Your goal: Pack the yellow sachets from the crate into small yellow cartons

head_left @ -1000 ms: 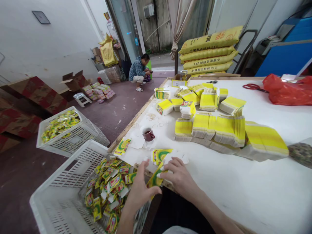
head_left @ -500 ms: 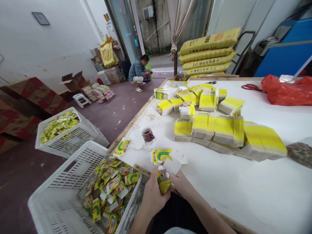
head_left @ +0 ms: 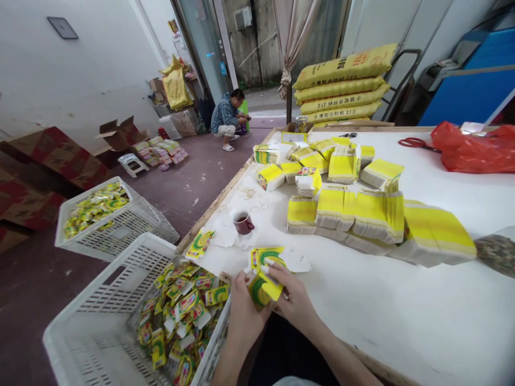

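Note:
My left hand [head_left: 246, 308] is closed round a small yellow-and-green cardboard box [head_left: 258, 290] at the table's near edge. My right hand [head_left: 296, 300] grips the same box from the other side, its fingers on a yellow flap at the top. Just beyond my fingers, a printed yellow carton [head_left: 263, 256] lies flat on the white table [head_left: 382, 316]. Another flat carton [head_left: 200, 244] rests near the left table edge. Below and left of my hands stands a white plastic crate [head_left: 94, 316] with many filled yellow boxes [head_left: 189, 303] in it.
A dark red mug [head_left: 244, 225] stands behind the flat cartons. Stacked yellow cartons [head_left: 374, 214] fill the middle of the table. Red-handled scissors [head_left: 414, 143] and a red plastic bag [head_left: 475, 147] lie at the back right. A person [head_left: 227, 118] crouches near the doorway.
The box's raised white flap has been turned over, so its yellow side now shows. My right hand has moved in closer over the box.

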`<control>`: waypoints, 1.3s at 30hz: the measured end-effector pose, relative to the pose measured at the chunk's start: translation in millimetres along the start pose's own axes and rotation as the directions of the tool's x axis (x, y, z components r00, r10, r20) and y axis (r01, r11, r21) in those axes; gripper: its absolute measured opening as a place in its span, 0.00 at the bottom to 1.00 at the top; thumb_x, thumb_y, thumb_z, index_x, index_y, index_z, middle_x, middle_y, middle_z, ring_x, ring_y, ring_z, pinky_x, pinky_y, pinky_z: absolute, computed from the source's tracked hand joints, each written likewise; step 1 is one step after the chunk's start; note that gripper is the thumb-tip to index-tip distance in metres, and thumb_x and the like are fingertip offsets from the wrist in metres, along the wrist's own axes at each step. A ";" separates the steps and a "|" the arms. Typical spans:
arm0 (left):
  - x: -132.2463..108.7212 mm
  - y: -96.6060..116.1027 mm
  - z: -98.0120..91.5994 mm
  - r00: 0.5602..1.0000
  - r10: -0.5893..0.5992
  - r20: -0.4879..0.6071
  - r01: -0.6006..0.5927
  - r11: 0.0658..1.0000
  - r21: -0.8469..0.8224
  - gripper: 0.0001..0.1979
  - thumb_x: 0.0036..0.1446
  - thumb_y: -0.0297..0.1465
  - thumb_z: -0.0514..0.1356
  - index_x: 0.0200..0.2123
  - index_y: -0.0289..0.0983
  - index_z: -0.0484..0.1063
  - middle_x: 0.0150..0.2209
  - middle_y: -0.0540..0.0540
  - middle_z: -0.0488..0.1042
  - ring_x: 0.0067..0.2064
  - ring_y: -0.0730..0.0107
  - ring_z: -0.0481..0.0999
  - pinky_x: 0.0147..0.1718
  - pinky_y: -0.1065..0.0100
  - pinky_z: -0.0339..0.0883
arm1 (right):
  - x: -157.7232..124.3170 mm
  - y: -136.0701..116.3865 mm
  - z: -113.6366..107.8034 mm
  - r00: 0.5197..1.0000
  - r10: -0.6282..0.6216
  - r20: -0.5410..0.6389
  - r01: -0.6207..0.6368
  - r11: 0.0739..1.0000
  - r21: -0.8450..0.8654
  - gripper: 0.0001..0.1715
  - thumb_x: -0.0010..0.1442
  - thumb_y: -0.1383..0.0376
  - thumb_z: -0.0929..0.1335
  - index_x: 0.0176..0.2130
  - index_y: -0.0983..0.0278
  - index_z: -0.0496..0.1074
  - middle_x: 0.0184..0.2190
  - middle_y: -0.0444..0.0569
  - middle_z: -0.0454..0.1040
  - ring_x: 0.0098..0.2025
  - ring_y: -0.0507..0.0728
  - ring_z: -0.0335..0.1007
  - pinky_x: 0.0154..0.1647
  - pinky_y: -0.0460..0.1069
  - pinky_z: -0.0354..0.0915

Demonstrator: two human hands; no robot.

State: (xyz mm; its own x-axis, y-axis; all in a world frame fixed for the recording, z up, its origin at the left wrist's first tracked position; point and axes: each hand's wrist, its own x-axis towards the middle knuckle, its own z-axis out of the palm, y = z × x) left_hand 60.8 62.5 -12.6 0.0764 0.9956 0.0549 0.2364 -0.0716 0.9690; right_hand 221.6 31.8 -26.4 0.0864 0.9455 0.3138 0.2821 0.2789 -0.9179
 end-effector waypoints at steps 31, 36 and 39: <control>8.5 -2.4 -2.5 0.949 -0.312 -0.052 0.251 0.842 -0.478 0.33 0.40 0.35 0.74 0.49 0.39 0.68 0.46 0.43 0.78 0.44 0.63 0.80 0.42 0.64 0.74 | 12.7 -8.3 -35.3 0.939 0.078 0.336 -0.011 0.981 -0.195 0.19 0.54 0.74 0.70 0.45 0.59 0.77 0.60 0.57 0.65 0.58 0.64 0.70 0.60 0.60 0.66; 8.9 0.9 -2.2 0.959 -0.284 -0.025 0.237 0.844 -0.482 0.30 0.41 0.36 0.74 0.48 0.38 0.70 0.43 0.44 0.78 0.42 0.65 0.80 0.43 0.65 0.74 | 7.0 -6.2 -20.3 0.976 0.073 0.203 -0.044 0.988 -0.145 0.17 0.56 0.73 0.67 0.46 0.61 0.74 0.63 0.60 0.62 0.67 0.65 0.59 0.65 0.61 0.60; 8.3 4.2 -4.7 0.957 -0.290 -0.022 0.245 0.843 -0.478 0.30 0.40 0.35 0.75 0.48 0.38 0.70 0.41 0.45 0.78 0.39 0.66 0.80 0.40 0.66 0.75 | 7.8 -7.7 -19.9 0.974 0.065 0.218 -0.043 0.994 -0.104 0.14 0.55 0.73 0.67 0.42 0.61 0.73 0.61 0.58 0.63 0.65 0.64 0.61 0.63 0.60 0.61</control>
State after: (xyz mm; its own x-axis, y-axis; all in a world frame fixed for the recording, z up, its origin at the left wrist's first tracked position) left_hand 57.9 70.8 -6.9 -0.0172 0.9746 -0.2235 -0.2451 0.2126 0.9459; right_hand 239.2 33.7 -12.1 -0.1057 0.9755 0.1928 0.3756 0.2187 -0.9006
